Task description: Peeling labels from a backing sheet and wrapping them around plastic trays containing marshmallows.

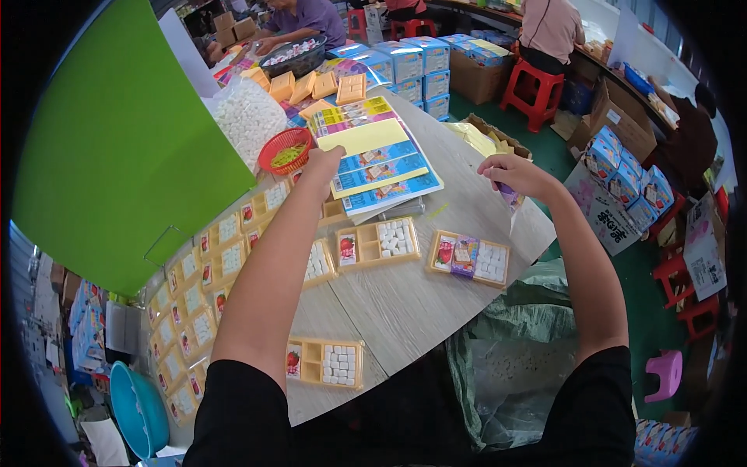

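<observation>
My right hand (520,175) is held over the right side of the table, its fingers closed on a small purple packet (510,194) that hangs below them. My left hand (320,170) reaches to the left edge of a stack of printed cardboard sheets (381,166), next to a red basket (285,152) of yellow-green pieces; most of its fingers are hidden. Between my arms, a yellow tray (378,243) holds white marshmallow-like pieces and a strawberry-printed packet, its middle compartments bare. In another tray (469,258) to the right, a purple packet fills the middle. A third tray (325,363) lies near the front edge.
Rows of similar filled trays (191,300) cover the left of the table beside a green panel (117,156). A large bag of white pieces (247,117) and empty yellow trays (302,87) are behind. A green plastic sack (517,350) hangs at front right. Other people sit farther back.
</observation>
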`<state>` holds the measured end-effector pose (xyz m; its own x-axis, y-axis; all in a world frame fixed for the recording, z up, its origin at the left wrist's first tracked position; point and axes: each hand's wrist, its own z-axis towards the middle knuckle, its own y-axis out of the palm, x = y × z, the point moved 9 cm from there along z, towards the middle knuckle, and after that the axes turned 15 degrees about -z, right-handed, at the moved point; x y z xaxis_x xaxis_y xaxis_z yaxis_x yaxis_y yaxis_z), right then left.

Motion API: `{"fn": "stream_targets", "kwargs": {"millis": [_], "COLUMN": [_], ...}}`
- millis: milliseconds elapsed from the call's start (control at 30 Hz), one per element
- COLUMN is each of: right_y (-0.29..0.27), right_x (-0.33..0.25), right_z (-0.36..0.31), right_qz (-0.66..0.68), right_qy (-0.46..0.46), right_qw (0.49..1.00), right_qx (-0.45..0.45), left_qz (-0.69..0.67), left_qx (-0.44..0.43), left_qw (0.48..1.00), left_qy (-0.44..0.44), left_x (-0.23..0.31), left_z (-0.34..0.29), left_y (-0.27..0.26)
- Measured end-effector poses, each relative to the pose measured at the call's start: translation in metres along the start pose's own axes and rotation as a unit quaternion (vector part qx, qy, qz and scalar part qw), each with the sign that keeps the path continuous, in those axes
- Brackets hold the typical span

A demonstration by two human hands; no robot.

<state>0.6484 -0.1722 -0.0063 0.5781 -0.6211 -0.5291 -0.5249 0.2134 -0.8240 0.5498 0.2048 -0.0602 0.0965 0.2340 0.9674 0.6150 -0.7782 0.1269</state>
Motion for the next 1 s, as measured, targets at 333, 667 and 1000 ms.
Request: {"fn": "stream_targets", "kwargs": {"millis": [333, 667, 1000], "right_y": [-0.017, -0.001, 0.094], "right_x": [-0.052, -0.236, -0.360], "right_z": [-0.047, -0.144, -0.187], "right_qz": [0.114, 0.166, 0.089], "right_qy": [-0.077, -0.353, -0.467], "right_qw": [0.989, 0.913, 0.874], "right_qx": [0.057, 0.118, 0.096], "left_qz": [0.321, 0.189, 0.066], "left_qx": [0.133, -0.151, -0.195], "left_qw": [0.917, 0.932, 0.964], "left_qy": [0.194, 0.272, 0.166], "left_x": [0.072, 0.088, 0.015], "left_z": [-0.076, -0.331, -0.441], "left_y": [-0.024, -0.021, -0.053]}}
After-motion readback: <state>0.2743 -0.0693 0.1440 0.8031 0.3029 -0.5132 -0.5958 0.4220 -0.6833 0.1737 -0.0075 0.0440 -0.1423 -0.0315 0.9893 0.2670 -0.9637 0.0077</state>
